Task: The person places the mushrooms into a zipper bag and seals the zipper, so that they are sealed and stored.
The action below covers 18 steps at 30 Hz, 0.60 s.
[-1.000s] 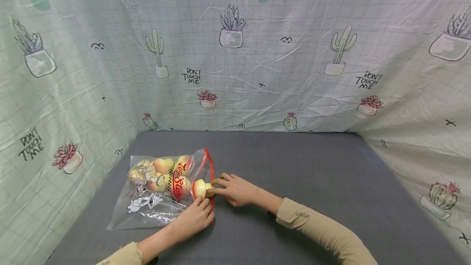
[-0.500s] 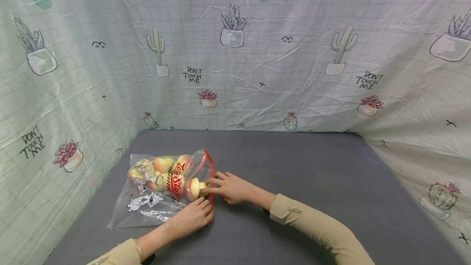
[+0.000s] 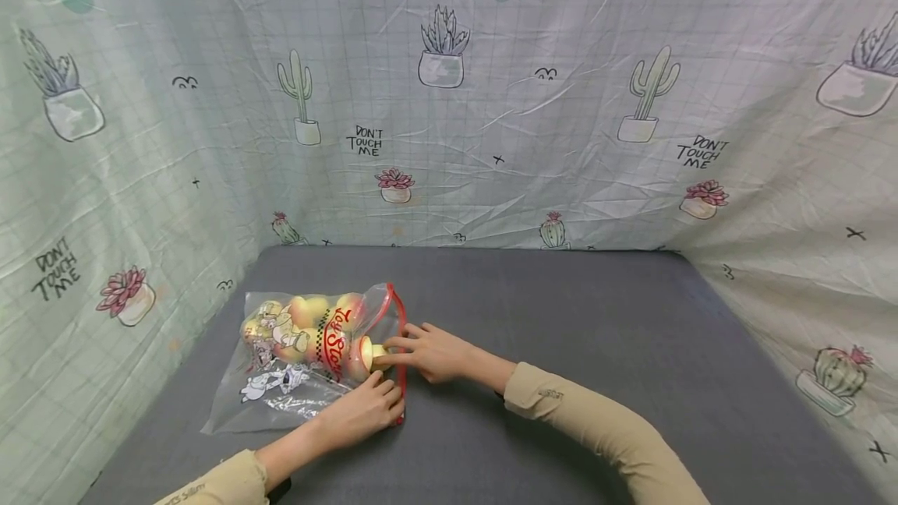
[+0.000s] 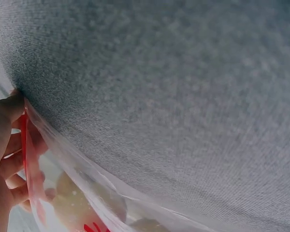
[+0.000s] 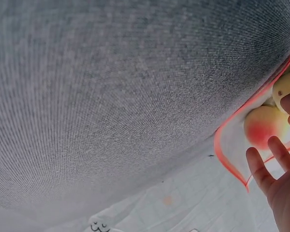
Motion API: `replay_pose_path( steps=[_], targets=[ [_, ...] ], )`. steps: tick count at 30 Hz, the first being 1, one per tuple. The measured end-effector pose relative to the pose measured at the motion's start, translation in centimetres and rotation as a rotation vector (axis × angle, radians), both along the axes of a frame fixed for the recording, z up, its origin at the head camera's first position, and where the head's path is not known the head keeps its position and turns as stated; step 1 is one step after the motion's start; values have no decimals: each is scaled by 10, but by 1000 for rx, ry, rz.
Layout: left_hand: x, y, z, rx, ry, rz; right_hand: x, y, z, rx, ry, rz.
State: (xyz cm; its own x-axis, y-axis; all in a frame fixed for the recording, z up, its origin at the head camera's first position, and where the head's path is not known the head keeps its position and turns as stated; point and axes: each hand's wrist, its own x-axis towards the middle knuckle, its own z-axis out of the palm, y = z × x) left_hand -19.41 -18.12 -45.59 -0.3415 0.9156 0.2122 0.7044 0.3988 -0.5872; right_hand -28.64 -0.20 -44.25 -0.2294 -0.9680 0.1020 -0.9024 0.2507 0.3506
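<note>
1. Lying flat on the grey counter, the clear printed bag is facing its red-zippered mouth toward the person, which is letting fruit slide in sideways.
2. The left hand is pinching the near corner of the mouth between thumb and curled fingers, as the left wrist view shows, apparently holding the opening taut and the bag from sliding.
3. The right hand, fingers extended, is pressing fingertips against a peach-coloured fruit sitting just inside the mouth and touching the fruits already packed deeper.
4. Left of the bag, a cactus-print cloth wall is standing near, leaving little margin there.
5. To the right and toward the back, the counter is offering wide room for withdrawing either arm.
</note>
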Motion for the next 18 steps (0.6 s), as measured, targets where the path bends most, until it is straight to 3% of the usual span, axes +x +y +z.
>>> replay_pose_path(
  steps=[18],
  targets=[
    [0, 1, 2, -19, 5, 14, -4, -11, -7, -15, 98, 32]
  ],
)
